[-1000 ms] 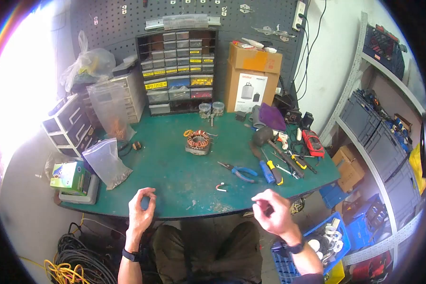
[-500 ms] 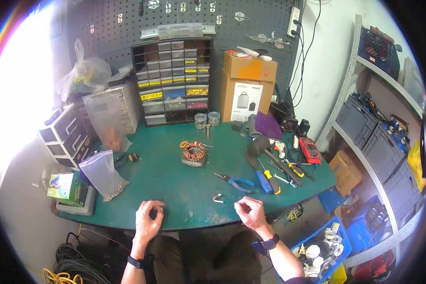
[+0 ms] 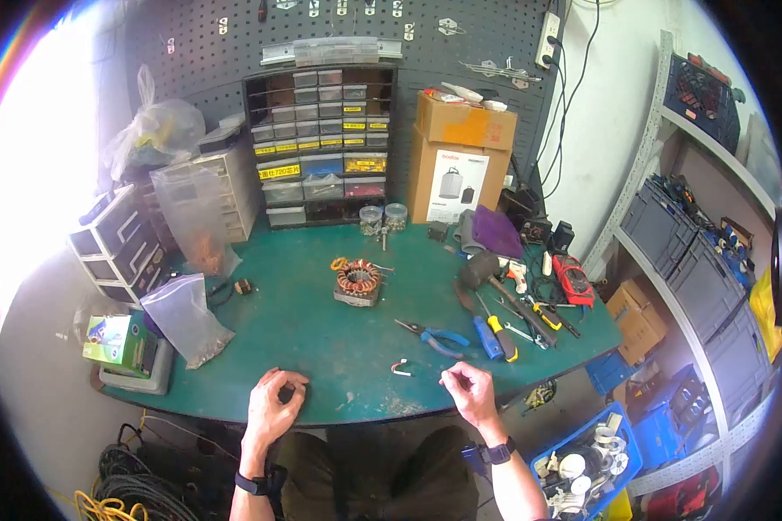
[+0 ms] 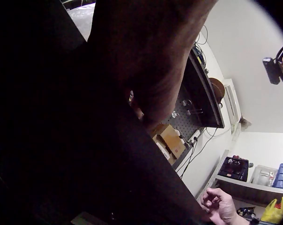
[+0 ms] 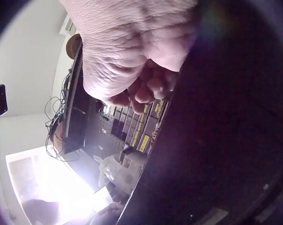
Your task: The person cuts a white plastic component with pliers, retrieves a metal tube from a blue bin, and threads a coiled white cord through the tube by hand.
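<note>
My left hand (image 3: 274,406) is at the front edge of the green table (image 3: 304,304), fingers loosely curled with nothing in them. The right hand (image 3: 472,395) is likewise loosely curled and empty at that edge, right of a small red-and-white wire piece (image 3: 400,368). Blue-handled pliers (image 3: 434,337) lie just beyond it. A copper-wound ring coil on a metal base (image 3: 356,284) stands mid-table, away from both hands. The left wrist view shows the dark underside of the left hand (image 4: 155,65); in the right wrist view the right hand's (image 5: 132,51) fingers bend inward.
Screwdrivers (image 3: 495,337), a mallet (image 3: 480,271) and a red multimeter (image 3: 573,280) lie at the right. A drawer cabinet (image 3: 321,148) and a cardboard box (image 3: 460,161) stand behind. At the left are a plastic bag (image 3: 188,321) and a green box (image 3: 120,344).
Both hands have moved forward to the table's front edge, and the right hand has also moved left, nearer the wire piece. The head view has shifted slightly.
</note>
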`<state>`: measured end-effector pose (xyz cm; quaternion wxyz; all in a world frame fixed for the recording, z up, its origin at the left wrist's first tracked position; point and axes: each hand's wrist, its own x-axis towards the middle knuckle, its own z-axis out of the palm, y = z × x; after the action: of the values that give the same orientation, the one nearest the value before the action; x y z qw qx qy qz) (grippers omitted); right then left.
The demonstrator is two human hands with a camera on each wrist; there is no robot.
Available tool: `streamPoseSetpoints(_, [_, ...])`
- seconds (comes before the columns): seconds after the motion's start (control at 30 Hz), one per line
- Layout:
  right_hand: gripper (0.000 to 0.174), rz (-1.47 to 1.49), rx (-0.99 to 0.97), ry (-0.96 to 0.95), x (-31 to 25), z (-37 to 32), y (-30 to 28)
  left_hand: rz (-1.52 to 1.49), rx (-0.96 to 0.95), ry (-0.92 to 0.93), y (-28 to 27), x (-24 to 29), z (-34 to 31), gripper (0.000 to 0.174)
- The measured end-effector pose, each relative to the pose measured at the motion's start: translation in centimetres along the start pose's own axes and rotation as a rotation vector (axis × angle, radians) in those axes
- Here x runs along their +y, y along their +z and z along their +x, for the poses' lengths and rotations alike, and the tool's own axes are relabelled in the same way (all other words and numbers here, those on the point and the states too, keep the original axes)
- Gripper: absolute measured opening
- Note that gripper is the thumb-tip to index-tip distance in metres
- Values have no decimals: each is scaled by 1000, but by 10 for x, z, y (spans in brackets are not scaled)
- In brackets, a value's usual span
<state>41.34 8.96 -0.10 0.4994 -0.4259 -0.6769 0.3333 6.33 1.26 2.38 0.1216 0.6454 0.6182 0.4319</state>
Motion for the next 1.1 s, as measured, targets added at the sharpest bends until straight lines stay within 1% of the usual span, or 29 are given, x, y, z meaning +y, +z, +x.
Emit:
streamPoseSetpoints(0.2, [21,-1,-16,16,1,-1,-1,1,-9,-75,0,3,0,13])
streamPoseSetpoints(0.27, [21,8,-8,2,2,0,0,4,11,-23,3,-2,0,11])
streamPoseSetpoints(0.4, [21,3,-9,11,5,0,-1,1,10,-36,4,0,1,10])
streamPoseSetpoints(0.47, [21,4,-33,46,3,0,-1,11,17,-31,3,0,1,8])
streamPoseSetpoints(0.7, [21,-22,-46,54,0,1,-2,29,15,-24,3,0,1,8])
streamPoseSetpoints(0.8, [21,16,-30,64,-1,1,1,50,9,-5,2,0,1,10])
streamPoseSetpoints(0.87, [20,10,-14,25,1,0,0,42,10,-8,1,3,1,10])
streamPoseSetpoints(1.1, [21,-17,-24,12,-1,1,-1,50,8,2,2,1,1,9])
